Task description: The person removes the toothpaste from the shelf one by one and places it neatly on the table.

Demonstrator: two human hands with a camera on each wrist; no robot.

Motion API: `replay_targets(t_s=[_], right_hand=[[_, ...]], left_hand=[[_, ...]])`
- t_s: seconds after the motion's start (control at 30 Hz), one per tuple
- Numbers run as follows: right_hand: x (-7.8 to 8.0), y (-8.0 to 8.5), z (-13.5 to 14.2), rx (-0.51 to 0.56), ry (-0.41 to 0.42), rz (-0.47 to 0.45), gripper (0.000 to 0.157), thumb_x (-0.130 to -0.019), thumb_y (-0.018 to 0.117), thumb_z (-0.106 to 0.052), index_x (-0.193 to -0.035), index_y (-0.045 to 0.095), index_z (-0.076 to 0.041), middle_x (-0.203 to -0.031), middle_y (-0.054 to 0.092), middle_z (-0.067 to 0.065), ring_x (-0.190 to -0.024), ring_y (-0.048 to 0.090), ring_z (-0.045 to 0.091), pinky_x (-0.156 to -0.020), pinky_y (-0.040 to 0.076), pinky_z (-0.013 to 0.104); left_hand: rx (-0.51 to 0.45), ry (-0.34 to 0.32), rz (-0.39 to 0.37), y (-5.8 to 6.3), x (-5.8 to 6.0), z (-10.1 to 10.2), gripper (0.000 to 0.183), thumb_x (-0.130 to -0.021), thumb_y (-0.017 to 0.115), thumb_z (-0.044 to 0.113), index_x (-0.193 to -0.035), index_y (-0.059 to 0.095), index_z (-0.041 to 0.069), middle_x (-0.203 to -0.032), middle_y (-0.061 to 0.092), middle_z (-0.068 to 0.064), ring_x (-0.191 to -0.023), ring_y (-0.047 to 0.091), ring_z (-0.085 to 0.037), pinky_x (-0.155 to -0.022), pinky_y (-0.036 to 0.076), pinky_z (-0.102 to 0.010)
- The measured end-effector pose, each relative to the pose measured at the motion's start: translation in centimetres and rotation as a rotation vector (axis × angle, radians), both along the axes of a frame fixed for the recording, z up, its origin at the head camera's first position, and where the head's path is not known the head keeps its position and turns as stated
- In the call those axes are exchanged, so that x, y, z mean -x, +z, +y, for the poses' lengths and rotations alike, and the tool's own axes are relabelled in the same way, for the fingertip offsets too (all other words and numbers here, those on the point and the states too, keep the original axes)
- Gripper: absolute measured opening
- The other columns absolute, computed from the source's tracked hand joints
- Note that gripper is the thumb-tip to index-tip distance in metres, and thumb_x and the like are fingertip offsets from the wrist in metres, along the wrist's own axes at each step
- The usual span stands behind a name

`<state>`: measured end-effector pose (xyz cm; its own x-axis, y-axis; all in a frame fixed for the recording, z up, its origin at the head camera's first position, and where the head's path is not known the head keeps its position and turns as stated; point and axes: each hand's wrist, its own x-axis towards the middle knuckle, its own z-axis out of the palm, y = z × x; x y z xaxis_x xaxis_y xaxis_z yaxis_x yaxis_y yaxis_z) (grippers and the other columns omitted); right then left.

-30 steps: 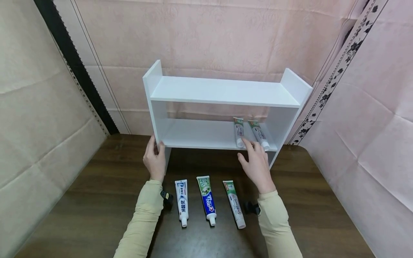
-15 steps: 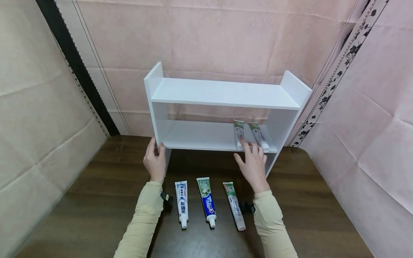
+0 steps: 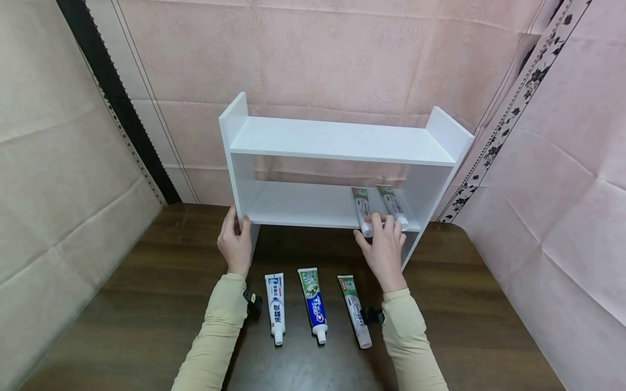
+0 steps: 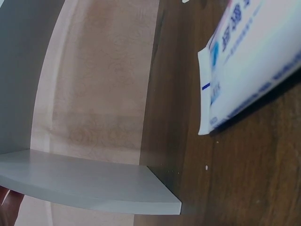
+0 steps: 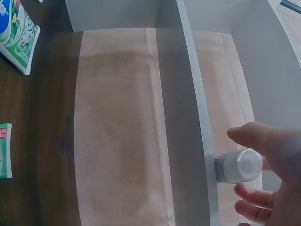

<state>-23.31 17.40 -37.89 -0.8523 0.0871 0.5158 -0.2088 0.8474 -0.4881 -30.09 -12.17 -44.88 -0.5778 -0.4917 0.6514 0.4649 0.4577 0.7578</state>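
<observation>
A white two-tier shelf point(image 3: 337, 138) stands on the table. My left hand point(image 3: 235, 244) grips its left side panel near the bottom, thumb on the inner side. On the lower board lie two green-and-white toothpaste tubes. My right hand point(image 3: 385, 250) touches the left one point(image 3: 361, 203) near its cap with a bent index finger. In the right wrist view this tube's white cap point(image 5: 248, 165) juts past the board's front edge, with the thumb apart from it. The other tube point(image 3: 391, 203) lies tilted, close to the right panel.
In front of the shelf, three toothpaste tubes lie on the dark wooden table point(image 3: 146, 304): a white-and-blue one point(image 3: 276, 307), a green-and-blue one point(image 3: 313, 304) and a green-and-white one point(image 3: 354, 312). Pink cloth point(image 3: 332, 54) hangs behind; pale cloth walls stand at both sides.
The left tube on the lower board has slid forward under my right fingers, its cap now past the front edge. My right hand has shifted slightly left; my left hand has stayed put.
</observation>
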Motion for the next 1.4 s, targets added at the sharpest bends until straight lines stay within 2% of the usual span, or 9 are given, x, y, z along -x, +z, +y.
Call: replay_targets(t_s=[0.13, 0.23, 0.37, 0.43, 0.63, 0.77, 0.93, 1.1, 1.4], right_hand=[[-0.02, -0.27, -0.14, 0.02, -0.032, 0.006, 0.033, -0.09, 0.069, -0.027, -0.11, 0.052, -0.007, -0.107, 0.05, 0.018, -0.094, 0.04, 0.033, -0.085, 0.034, 0.047], [0.05, -0.53, -0.2, 0.032, -0.045, 0.003, 0.031, -0.091, 0.066, -0.025, -0.111, 0.051, -0.006, -0.104, 0.059, 0.02, -0.09, 0.051, 0.035, -0.08, 0.042, 0.047], [0.11, -0.78, -0.27, 0.035, -0.052, -0.004, 0.027, -0.093, 0.061, -0.02, -0.113, 0.049, -0.006, -0.102, 0.068, 0.023, -0.077, 0.063, 0.036, -0.064, 0.049, 0.046], [0.09, -0.83, -0.3, 0.031, -0.053, -0.009, 0.026, -0.094, 0.059, -0.019, -0.115, 0.048, -0.007, -0.099, 0.07, 0.024, -0.071, 0.063, 0.035, -0.059, 0.048, 0.046], [0.36, -0.84, -0.41, -0.032, -0.051, 0.001, 0.031, -0.095, 0.057, -0.018, -0.124, 0.051, -0.01, -0.101, 0.071, 0.02, -0.07, 0.064, 0.031, -0.058, 0.049, 0.044], [0.45, -0.79, -0.53, -0.059, -0.066, 0.0, 0.035, -0.094, 0.056, -0.018, -0.129, 0.053, -0.012, -0.099, 0.07, 0.019, -0.067, 0.063, 0.03, -0.055, 0.049, 0.043], [0.55, -0.76, -0.78, -0.048, -0.078, 0.003, 0.032, -0.093, 0.056, -0.019, -0.123, 0.055, -0.012, -0.09, 0.071, 0.017, -0.056, 0.058, 0.026, -0.049, 0.044, 0.038], [0.66, -0.84, -0.95, -0.047, -0.094, 0.005, 0.028, -0.094, 0.058, -0.025, -0.117, 0.053, -0.011, -0.077, 0.071, 0.016, -0.047, 0.052, 0.023, -0.042, 0.035, 0.033], [0.94, -0.87, -1.01, -0.066, -0.104, 0.014, 0.025, -0.094, 0.055, -0.021, -0.115, 0.049, -0.009, -0.084, 0.072, 0.019, -0.045, 0.051, 0.024, -0.039, 0.034, 0.033]], left_hand=[[0.011, 0.011, 0.007, -0.12, -0.1, 0.06, 0.035, -0.096, 0.056, 0.017, -0.13, 0.062, 0.015, -0.118, 0.068, -0.014, -0.094, 0.068, -0.03, -0.077, 0.055, -0.047], [0.024, 0.027, 0.016, -0.19, -0.09, 0.12, 0.035, -0.095, 0.055, 0.016, -0.129, 0.063, 0.015, -0.116, 0.069, -0.013, -0.09, 0.069, -0.029, -0.074, 0.054, -0.043], [0.027, 0.037, 0.019, -0.28, -0.08, 0.17, 0.035, -0.095, 0.055, 0.017, -0.129, 0.063, 0.016, -0.115, 0.069, -0.013, -0.089, 0.069, -0.029, -0.072, 0.053, -0.041], [0.025, 0.037, 0.019, -0.35, -0.1, 0.17, 0.034, -0.095, 0.056, 0.017, -0.128, 0.063, 0.015, -0.115, 0.069, -0.013, -0.089, 0.069, -0.029, -0.072, 0.053, -0.041], [0.012, 0.035, 0.001, -0.39, -0.16, 0.05, 0.034, -0.095, 0.055, 0.017, -0.129, 0.063, 0.015, -0.118, 0.069, -0.012, -0.093, 0.068, -0.028, -0.075, 0.053, -0.037], [0.0, 0.029, -0.004, -0.47, -0.16, -0.03, 0.035, -0.095, 0.055, 0.018, -0.129, 0.063, 0.016, -0.119, 0.068, -0.012, -0.094, 0.069, -0.028, -0.076, 0.054, -0.039], [-0.015, 0.015, -0.005, -0.55, -0.07, -0.09, 0.035, -0.096, 0.055, 0.018, -0.131, 0.062, 0.016, -0.121, 0.068, -0.012, -0.096, 0.068, -0.029, -0.078, 0.055, -0.047], [-0.018, 0.009, -0.006, -0.49, -0.15, 0.04, 0.035, -0.096, 0.055, 0.017, -0.131, 0.062, 0.016, -0.121, 0.067, -0.012, -0.096, 0.068, -0.029, -0.078, 0.055, -0.047], [0.002, 0.019, -0.008, -0.03, -0.06, 0.19, 0.035, -0.096, 0.054, 0.019, -0.131, 0.061, 0.016, -0.121, 0.067, -0.011, -0.096, 0.068, -0.026, -0.078, 0.054, -0.04]])
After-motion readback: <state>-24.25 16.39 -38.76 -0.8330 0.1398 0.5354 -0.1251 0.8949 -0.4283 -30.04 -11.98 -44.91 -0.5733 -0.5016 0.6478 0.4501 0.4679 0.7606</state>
